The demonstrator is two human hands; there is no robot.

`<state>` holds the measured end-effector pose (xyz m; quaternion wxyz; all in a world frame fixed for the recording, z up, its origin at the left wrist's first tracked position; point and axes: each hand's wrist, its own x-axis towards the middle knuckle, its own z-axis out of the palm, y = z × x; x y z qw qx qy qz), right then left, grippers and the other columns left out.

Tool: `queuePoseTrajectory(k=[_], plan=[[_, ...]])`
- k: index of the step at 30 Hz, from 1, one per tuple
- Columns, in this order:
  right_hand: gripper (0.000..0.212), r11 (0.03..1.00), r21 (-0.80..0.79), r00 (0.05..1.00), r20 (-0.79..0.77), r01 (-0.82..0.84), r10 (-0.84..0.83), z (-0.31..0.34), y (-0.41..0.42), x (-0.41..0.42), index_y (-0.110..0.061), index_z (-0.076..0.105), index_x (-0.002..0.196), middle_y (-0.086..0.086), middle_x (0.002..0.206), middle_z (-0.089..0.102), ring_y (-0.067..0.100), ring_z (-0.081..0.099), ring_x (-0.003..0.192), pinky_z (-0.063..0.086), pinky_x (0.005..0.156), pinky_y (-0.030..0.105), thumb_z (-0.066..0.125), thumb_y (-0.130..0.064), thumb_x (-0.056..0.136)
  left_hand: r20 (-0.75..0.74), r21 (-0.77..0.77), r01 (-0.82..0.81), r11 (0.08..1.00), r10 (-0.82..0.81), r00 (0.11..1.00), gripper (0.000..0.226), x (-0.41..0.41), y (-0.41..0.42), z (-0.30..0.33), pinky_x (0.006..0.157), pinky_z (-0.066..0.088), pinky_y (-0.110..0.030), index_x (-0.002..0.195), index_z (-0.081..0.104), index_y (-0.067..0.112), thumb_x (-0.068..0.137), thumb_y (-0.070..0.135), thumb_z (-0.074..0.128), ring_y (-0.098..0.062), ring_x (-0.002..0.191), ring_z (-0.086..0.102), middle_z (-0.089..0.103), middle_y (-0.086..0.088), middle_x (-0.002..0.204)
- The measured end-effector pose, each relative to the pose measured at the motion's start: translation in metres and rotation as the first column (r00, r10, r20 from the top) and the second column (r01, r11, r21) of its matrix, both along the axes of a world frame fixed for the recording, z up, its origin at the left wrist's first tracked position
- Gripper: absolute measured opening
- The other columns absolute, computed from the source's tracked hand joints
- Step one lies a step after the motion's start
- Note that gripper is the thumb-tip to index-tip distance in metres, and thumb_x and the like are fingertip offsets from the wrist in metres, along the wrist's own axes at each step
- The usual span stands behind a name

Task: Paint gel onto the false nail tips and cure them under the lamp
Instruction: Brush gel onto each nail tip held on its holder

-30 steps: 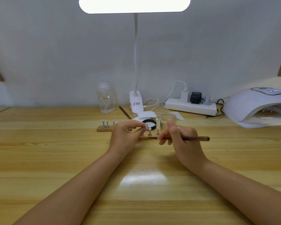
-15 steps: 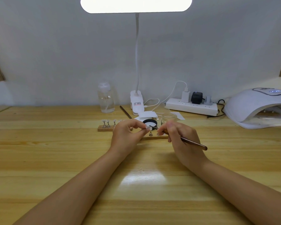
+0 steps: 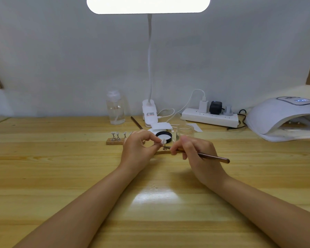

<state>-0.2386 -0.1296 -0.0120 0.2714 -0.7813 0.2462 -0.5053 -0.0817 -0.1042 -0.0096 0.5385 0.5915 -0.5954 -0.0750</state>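
My left hand (image 3: 138,149) pinches a small false nail tip (image 3: 163,141) on its stand between thumb and fingers, just in front of the black-rimmed gel pot (image 3: 164,136). My right hand (image 3: 195,153) grips a brown brush (image 3: 213,158) like a pen, its bristle end touching the tip. A wooden strip (image 3: 113,141) behind my left hand carries several more nail tips on metal stands. The white curing lamp (image 3: 284,119) sits at the far right of the wooden table (image 3: 61,176), its opening facing me.
A clear liquid bottle (image 3: 115,110), a desk lamp's clip base (image 3: 149,111), a power strip (image 3: 209,117) with plugs and cables, and a small clear jar (image 3: 185,130) stand along the back. Another brush (image 3: 136,122) lies near the lamp base.
My right hand has swung the brush from lying level to pointing down-left at the nail tip and moved closer to my left hand, which has barely moved.
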Motion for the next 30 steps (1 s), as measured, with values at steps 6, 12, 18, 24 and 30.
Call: queuePoseTrajectory(k=[6, 12, 18, 24, 30], plan=[[0.037, 0.996, -0.018, 0.997, 0.007, 0.083, -0.083, 0.0032, 0.0003, -0.0005, -0.031, 0.061, 0.074, -0.014, 0.075, 0.064, -0.002, 0.057, 0.073, 0.042, 0.062, 0.011, 0.030, -0.048, 0.083, 0.021, 0.003, -0.014, 1.000, 0.014, 1.000, 0.011, -0.0003, 0.0007, 0.0004, 0.090, 0.038, -0.049, 0.067, 0.066, 0.018, 0.072, 0.015, 0.076, -0.020, 0.088, 0.056, 0.066, 0.000, 0.079], [0.042, 0.999, 0.009, 0.999, -0.008, -0.036, 0.036, 0.0013, 0.0015, -0.0007, -0.029, 0.064, 0.067, -0.009, 0.067, 0.065, -0.001, 0.059, 0.067, 0.043, 0.064, 0.015, 0.030, -0.048, 0.085, 0.010, -0.001, -0.006, 1.000, 0.006, 1.000, 0.009, 0.0007, 0.0006, -0.0006, 0.088, 0.041, -0.046, 0.068, 0.068, 0.017, 0.072, 0.014, 0.076, -0.020, 0.085, 0.056, 0.067, -0.002, 0.079], [0.020, 0.996, 0.053, 0.986, 0.146, 0.075, -0.082, 0.0057, -0.0007, -0.0011, -0.031, 0.058, 0.085, -0.011, 0.081, 0.067, 0.001, 0.059, 0.068, 0.048, 0.065, 0.017, 0.042, -0.042, 0.091, -0.057, -0.030, 0.029, 0.999, -0.030, 0.998, 0.014, -0.0015, 0.0019, 0.0003, 0.079, 0.045, -0.034, 0.067, 0.068, 0.027, 0.071, 0.017, 0.077, -0.012, 0.076, 0.058, 0.067, 0.003, 0.072], [0.019, 0.995, 0.007, 0.992, 0.080, 0.102, -0.102, 0.0056, -0.0022, -0.0002, -0.029, 0.057, 0.094, -0.007, 0.085, 0.066, 0.006, 0.061, 0.074, 0.050, 0.069, 0.024, 0.041, -0.038, 0.091, 0.019, -0.079, 0.136, 0.987, -0.135, 0.991, 0.015, -0.0027, 0.0041, 0.0027, 0.072, 0.043, -0.011, 0.083, 0.071, 0.020, 0.072, 0.008, 0.073, -0.004, 0.080, 0.058, 0.062, 0.012, 0.079], [0.024, 0.973, -0.195, 0.977, -0.153, 0.119, -0.151, 0.0009, -0.0072, 0.0018, -0.016, 0.062, 0.098, -0.023, 0.088, 0.051, 0.001, 0.053, 0.085, 0.036, 0.075, 0.005, 0.073, -0.021, 0.078, 0.074, -0.105, 0.183, 0.977, -0.176, 0.982, 0.015, -0.0036, 0.0058, 0.0033, 0.073, 0.038, -0.010, 0.084, 0.072, 0.018, 0.071, 0.010, 0.074, -0.001, 0.077, 0.059, 0.065, 0.014, 0.077]])
